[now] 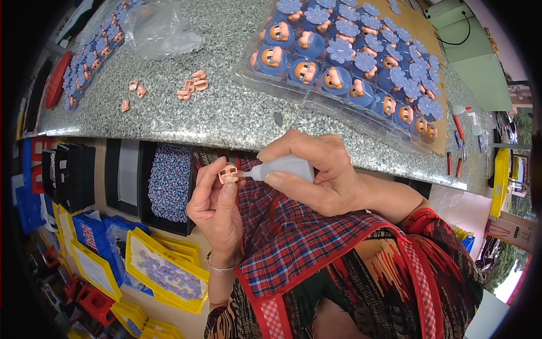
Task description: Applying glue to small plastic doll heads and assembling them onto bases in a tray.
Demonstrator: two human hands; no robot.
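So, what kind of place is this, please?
Probably a small toy assembly workshop. The left hand holds a small peach part, the right hand a squeeze bottle; a clear tray holds rows of blue toy heads.

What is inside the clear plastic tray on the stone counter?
The clear plastic tray holds blue round pieces with orange faces and blue flower-shaped pieces. What lies under them is covered.

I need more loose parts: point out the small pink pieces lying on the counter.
The loose pink pieces lie on the granite counter, upper left of the head view, below a crumpled clear bag and left of the clear tray.
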